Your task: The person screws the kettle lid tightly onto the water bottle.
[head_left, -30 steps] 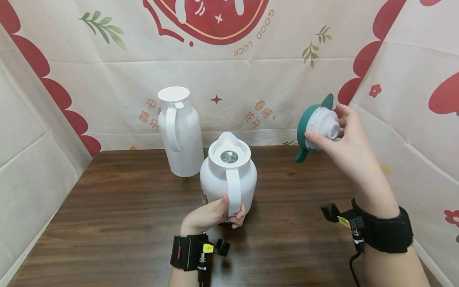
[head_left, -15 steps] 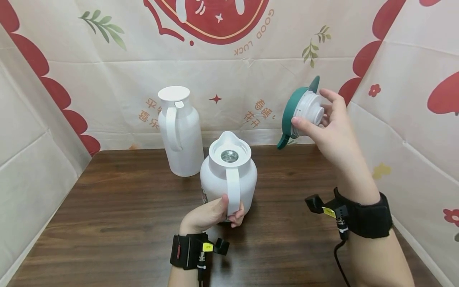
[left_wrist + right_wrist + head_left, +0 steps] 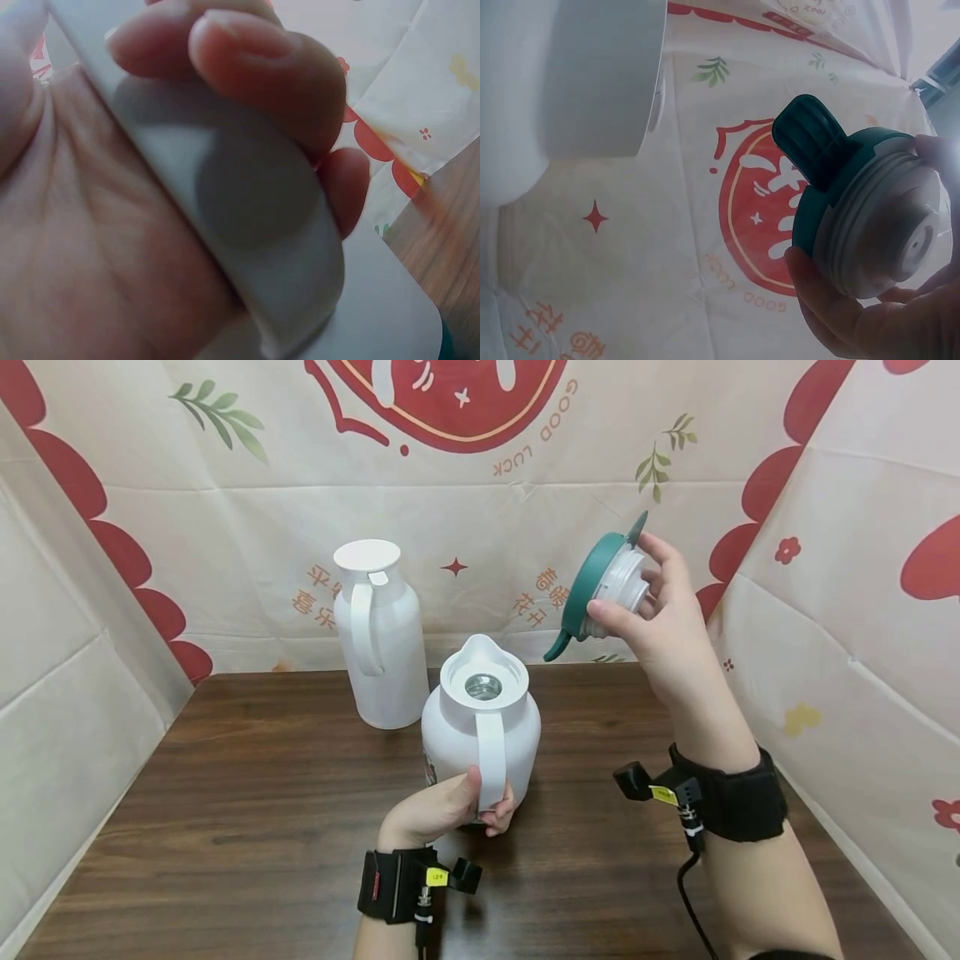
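Hanging tilted above the tabletop [image 3: 262, 802], the green-and-white lid [image 3: 594, 581] is pinched by the raised right hand [image 3: 663, 631]; low on its handle [image 3: 491, 747], the open white jug [image 3: 453, 743] is gripped by the left hand [image 3: 442, 810]. Near the far edge, a taller jug [image 3: 401, 652] is seen; inside the open one, shiny lining [image 3: 483, 687] is revealed.

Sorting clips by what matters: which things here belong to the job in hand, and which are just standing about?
Part of the job:
open white jug, handle gripped by the left hand
green-and-white lid, held raised in the right hand

Just about:
tall white jug, untouched, behind and left
printed cloth backdrop
wooden table
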`<act>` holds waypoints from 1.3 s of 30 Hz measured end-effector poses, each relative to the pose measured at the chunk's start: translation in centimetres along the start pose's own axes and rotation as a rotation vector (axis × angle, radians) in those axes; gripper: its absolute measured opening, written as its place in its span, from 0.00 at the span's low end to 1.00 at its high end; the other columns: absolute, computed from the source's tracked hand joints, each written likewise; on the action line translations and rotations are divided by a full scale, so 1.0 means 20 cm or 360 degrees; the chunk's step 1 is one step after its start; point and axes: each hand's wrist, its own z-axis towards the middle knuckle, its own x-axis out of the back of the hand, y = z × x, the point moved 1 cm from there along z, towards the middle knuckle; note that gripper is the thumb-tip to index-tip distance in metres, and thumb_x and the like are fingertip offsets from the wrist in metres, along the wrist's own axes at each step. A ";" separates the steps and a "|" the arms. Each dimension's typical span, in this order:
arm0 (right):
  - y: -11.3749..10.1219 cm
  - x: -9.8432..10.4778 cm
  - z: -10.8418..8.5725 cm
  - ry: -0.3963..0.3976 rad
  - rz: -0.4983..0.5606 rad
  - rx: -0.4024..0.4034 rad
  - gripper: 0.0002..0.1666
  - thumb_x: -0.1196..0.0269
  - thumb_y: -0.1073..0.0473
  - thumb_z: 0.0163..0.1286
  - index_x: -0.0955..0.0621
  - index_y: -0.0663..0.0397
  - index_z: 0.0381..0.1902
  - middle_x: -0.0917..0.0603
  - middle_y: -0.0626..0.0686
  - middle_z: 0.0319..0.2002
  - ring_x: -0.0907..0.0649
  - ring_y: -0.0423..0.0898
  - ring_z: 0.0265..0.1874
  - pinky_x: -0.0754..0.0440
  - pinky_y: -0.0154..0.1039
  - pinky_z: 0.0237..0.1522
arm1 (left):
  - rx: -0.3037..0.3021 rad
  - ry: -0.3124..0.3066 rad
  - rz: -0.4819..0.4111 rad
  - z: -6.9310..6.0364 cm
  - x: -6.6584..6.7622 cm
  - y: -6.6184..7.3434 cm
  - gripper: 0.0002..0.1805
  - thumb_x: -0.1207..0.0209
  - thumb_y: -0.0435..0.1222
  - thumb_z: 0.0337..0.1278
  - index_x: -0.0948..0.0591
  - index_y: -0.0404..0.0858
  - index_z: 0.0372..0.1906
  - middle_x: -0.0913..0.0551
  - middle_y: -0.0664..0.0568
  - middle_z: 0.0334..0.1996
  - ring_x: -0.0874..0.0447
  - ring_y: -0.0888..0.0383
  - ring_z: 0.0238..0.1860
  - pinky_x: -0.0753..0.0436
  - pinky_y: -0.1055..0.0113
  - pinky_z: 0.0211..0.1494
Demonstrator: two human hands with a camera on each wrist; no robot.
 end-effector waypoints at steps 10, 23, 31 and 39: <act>-0.01 -0.09 0.03 -0.0089 0.0338 0.0115 0.45 0.37 0.66 0.62 0.46 0.50 0.72 0.38 0.58 0.62 0.30 0.57 0.57 0.21 0.44 0.49 | -0.0006 0.0001 0.0018 0.00 0.00 0.01 0.45 0.75 0.69 0.58 0.36 0.27 0.32 0.40 0.46 0.23 0.36 0.59 0.26 0.32 0.68 0.33; 0.01 -0.17 0.06 -0.0214 0.0733 0.0052 0.44 0.39 0.64 0.63 0.50 0.46 0.70 0.39 0.58 0.62 0.33 0.57 0.57 0.33 0.60 0.59 | -0.0003 0.0012 0.0011 0.00 0.00 0.01 0.46 0.75 0.70 0.57 0.35 0.28 0.32 0.39 0.49 0.24 0.36 0.59 0.27 0.32 0.68 0.33; 0.08 -0.20 0.10 -0.0269 0.1031 0.0120 0.48 0.30 0.50 0.57 0.45 0.50 0.67 0.33 0.60 0.56 0.31 0.56 0.54 0.22 0.50 0.47 | 0.0010 0.0035 0.0052 0.00 0.00 0.01 0.46 0.75 0.69 0.58 0.35 0.27 0.31 0.38 0.49 0.24 0.35 0.59 0.27 0.31 0.68 0.34; 0.10 -0.23 0.10 -0.0218 0.1045 0.0044 0.51 0.28 0.46 0.55 0.46 0.51 0.66 0.37 0.59 0.59 0.35 0.56 0.59 0.34 0.61 0.59 | 0.0000 0.0034 0.0094 0.00 0.00 0.01 0.45 0.77 0.68 0.60 0.36 0.27 0.31 0.39 0.46 0.23 0.35 0.60 0.27 0.31 0.68 0.33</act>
